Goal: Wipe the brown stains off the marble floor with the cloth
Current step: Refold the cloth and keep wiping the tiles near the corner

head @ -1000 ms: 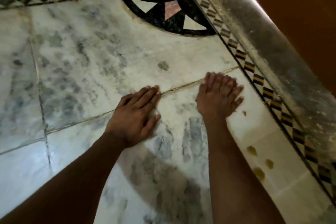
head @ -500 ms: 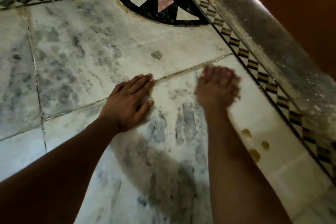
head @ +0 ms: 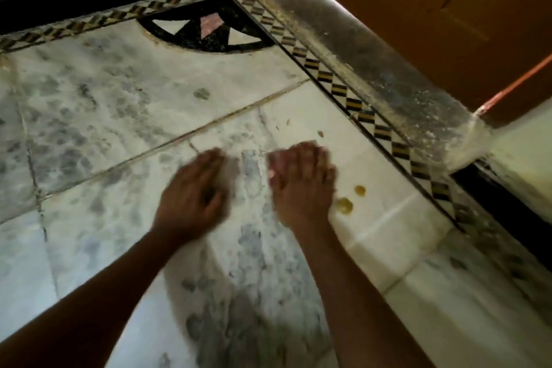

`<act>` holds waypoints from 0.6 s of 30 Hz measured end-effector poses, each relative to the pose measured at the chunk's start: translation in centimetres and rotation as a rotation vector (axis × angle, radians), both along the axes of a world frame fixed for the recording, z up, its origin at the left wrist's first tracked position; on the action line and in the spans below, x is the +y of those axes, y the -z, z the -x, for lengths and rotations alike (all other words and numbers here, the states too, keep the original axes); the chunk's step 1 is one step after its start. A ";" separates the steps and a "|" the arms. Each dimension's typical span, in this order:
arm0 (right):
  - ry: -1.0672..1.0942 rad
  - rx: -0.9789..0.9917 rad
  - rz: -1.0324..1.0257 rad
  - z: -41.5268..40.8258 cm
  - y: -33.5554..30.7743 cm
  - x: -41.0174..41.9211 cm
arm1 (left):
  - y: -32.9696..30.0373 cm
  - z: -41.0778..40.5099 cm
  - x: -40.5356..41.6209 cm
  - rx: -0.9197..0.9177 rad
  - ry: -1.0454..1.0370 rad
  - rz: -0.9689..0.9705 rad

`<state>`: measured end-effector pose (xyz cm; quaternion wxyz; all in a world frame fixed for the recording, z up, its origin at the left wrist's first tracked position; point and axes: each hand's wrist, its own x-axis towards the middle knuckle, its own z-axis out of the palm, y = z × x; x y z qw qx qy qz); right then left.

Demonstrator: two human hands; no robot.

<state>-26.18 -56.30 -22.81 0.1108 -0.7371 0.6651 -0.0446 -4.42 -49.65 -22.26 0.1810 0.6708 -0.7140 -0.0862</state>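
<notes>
1. both hands are low over the marble floor, palms down, both blurred.
2. left hand: fingers spread flat and released, holding nothing, on or just above the grey-veined slab (contact cannot be told through the blur).
3. right hand: fingers bunched forward and pressed together over something pale near the fingertips. this may be the cloth, but it is too smeared to be sure, so whether the fingers grasp anything cannot be told.
4. no cloth is clearly visible anywhere else in view.
5. brown stains: two blobs just to the right of the right hand, close to it but not under it, between the hand and the patterned border. smaller brown flecks lie further up the same slab.
6. judgement: the stains look untouched, so the wiping of them is not yet done.
7. to do it well: slide the right hand sideways onto the blobs, keep the palm flat with firm downward pressure, and rub in short strokes.
8. pull toward the open slab rather than pushing residue into the border joint.
9. keep the left hand planted as a brace.
10. risk: smearing the brown across the pale marble instead of lifting it.
</notes>
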 end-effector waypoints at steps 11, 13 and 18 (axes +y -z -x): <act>0.408 -0.031 -0.116 4.9 -0.8 -5.5 | 0.6 0.0 -1.0 -0.032 -0.112 -0.018; 0.158 -0.017 -0.101 3.5 -0.9 -3.4 | 0.5 0.2 -0.8 -0.031 -0.108 -0.019; -0.140 0.128 -0.108 9.0 0.7 5.0 | 0.8 0.0 -0.7 -0.052 -0.106 -0.010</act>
